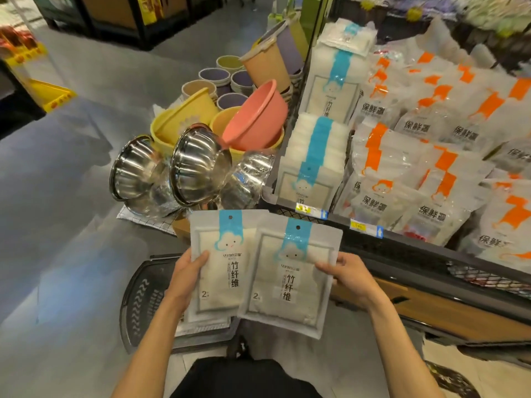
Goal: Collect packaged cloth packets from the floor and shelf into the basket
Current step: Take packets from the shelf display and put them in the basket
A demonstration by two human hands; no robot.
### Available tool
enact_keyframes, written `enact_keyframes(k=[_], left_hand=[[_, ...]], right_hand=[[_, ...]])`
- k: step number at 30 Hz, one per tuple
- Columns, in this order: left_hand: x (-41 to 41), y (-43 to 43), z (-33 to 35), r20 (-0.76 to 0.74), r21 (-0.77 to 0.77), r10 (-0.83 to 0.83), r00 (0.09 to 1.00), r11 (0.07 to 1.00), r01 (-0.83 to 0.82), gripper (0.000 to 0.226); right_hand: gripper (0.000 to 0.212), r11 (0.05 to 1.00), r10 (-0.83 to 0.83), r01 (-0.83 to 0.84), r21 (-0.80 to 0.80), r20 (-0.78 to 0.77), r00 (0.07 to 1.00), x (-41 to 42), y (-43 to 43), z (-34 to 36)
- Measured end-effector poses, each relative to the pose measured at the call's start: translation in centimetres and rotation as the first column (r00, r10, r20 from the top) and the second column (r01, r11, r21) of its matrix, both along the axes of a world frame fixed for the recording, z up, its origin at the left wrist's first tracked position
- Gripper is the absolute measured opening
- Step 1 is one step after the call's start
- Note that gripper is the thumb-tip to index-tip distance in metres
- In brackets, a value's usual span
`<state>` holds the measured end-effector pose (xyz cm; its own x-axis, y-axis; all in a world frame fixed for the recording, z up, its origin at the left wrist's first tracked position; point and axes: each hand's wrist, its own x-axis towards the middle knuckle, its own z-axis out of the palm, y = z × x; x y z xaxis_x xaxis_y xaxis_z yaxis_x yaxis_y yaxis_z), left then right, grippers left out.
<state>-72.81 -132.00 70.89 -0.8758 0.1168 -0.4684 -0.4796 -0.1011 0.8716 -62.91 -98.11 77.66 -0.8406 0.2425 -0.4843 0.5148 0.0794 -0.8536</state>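
I see the left hand gripping the left packet, the right hand the right packet — both over the basket.

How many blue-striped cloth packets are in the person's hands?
2: the left packet in the left hand, the right packet in the right hand, overlapping it, both over the basket. Others may hide behind the left one.
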Motion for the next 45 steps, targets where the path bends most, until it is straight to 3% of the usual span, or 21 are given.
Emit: enact_keyframes(k=[16, 20, 29, 38, 45], left_hand=[[-9.3, 1.8, 1.8, -0.037, 0.006, 0.035, 0.999, 0.999, -0.035, 0.020], [-10.7, 2.5, 2.1, -0.053, 0.015, 0.082, 0.995, 0.997, -0.081, 0.018], [-12.8, 3.5, 2.9, -0.063, -0.016, 0.142, 0.988, 0.990, -0.143, 0.018], [-13.1, 4.3, 2.6, -0.042, -0.056, 0.132, 0.990, 0.989, -0.134, 0.021], [-12.7, 4.1, 2.7, -0.048, -0.113, 0.070, 0.996, 0.991, -0.075, 0.023]], right_hand=[[0.019, 0.980, -0.176, 0.190, 0.054, -0.198, 0.964, -11.2, 5.3, 0.5], [0.021, 0.960, -0.217, 0.257, 0.115, -0.277, 0.936, -13.7, 7.3, 1.1], [0.019, 0.910, -0.338, 0.407, 0.078, -0.430, 0.837, -18.9, 9.7, 2.3], [0.020, 0.941, -0.259, 0.315, 0.124, -0.337, 0.905, -18.8, 9.6, -2.1], [0.030, 0.929, -0.315, 0.359, 0.093, -0.309, 0.897, -18.9, 8.6, -4.2]])
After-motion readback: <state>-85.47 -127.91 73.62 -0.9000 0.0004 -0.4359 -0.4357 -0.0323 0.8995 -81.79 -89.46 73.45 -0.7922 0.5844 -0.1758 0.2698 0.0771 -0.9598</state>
